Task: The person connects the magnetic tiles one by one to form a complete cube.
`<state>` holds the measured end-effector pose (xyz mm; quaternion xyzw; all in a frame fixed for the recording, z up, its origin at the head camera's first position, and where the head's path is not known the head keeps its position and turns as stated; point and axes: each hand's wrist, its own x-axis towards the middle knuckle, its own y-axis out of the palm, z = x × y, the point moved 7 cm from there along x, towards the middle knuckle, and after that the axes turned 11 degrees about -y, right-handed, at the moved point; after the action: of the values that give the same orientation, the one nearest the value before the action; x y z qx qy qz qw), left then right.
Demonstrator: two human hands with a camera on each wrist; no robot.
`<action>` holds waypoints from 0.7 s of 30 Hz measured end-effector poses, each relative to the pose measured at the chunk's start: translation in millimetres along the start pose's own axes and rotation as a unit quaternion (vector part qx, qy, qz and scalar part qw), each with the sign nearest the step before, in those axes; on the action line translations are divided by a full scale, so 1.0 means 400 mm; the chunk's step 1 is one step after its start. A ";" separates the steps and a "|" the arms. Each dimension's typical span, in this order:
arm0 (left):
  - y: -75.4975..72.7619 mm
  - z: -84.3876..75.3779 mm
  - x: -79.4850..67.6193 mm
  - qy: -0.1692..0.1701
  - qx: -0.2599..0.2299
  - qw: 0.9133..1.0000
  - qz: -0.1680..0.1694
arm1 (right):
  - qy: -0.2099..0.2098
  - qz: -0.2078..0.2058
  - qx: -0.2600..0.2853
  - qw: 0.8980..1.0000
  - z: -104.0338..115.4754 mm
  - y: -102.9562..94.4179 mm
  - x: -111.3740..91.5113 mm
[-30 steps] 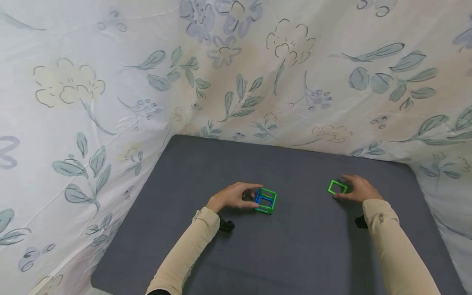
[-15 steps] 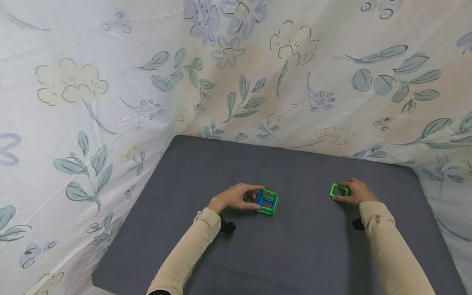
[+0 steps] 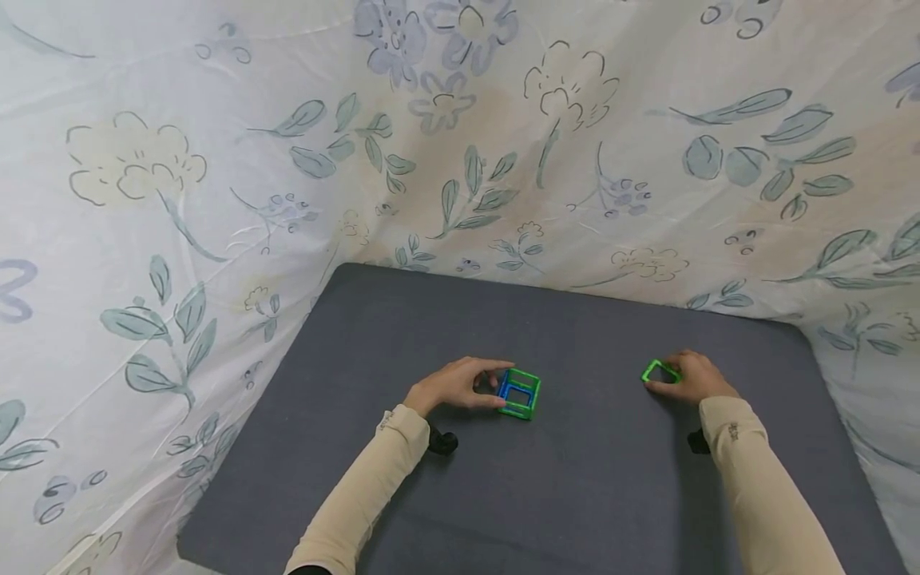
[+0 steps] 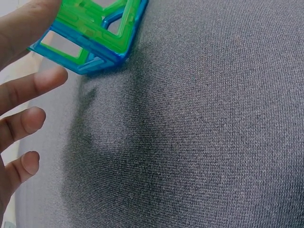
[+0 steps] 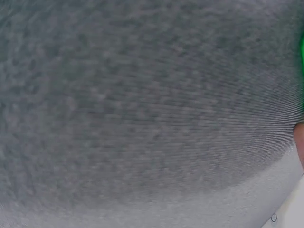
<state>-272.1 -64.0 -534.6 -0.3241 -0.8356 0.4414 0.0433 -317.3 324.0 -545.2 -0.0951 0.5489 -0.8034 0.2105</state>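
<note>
On the grey tabletop in the head view stands a cube-like build of magnetic tiles [image 3: 535, 398], with open green and blue frames. My left hand [image 3: 458, 383] holds its left side, thumb at the near edge and index finger at the far edge. In the left wrist view the build [image 4: 90, 40] sits at the top, while the other fingers [image 4: 33, 118] are spread away from it. My right hand [image 3: 695, 377] pinches a single green square magnetic tile [image 3: 650, 369] by its edges, tilted over the table. Only a sliver of the green tile [image 5: 302, 61] enters the right wrist view.
The dark grey table [image 3: 575, 479] has a rounded back corner at each side. A floral curtain [image 3: 460, 160] hangs right behind it and along the left. Black wrist camera mounts [image 3: 443, 442] sit under both wrists.
The right hand has shifted slightly toward the near side and turned the green square tile, which now looks more tilted. The left hand and the build have stayed in place.
</note>
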 end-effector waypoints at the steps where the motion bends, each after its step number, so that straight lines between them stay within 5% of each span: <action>1: 0.001 -0.001 0.000 0.004 -0.001 1.000 -0.001 | 0.003 -0.003 0.000 1.000 0.001 0.000 -0.003; 8: 0.003 -0.002 0.004 0.017 -0.011 1.000 -0.002 | -0.026 -0.052 0.021 0.998 0.068 -0.018 0.014; 16: 0.003 -0.005 0.009 0.011 -0.010 1.000 -0.001 | -0.114 -0.079 0.016 0.990 0.256 -0.051 0.083; 21: 0.008 -0.009 0.012 0.005 -0.011 1.000 0.001 | -0.135 -0.069 0.015 0.988 0.354 -0.058 0.102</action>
<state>-273.1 -57.4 -535.9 -0.3275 -0.8400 0.4305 0.0429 -304.7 194.0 -473.1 -0.2372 0.4957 -0.8037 0.2282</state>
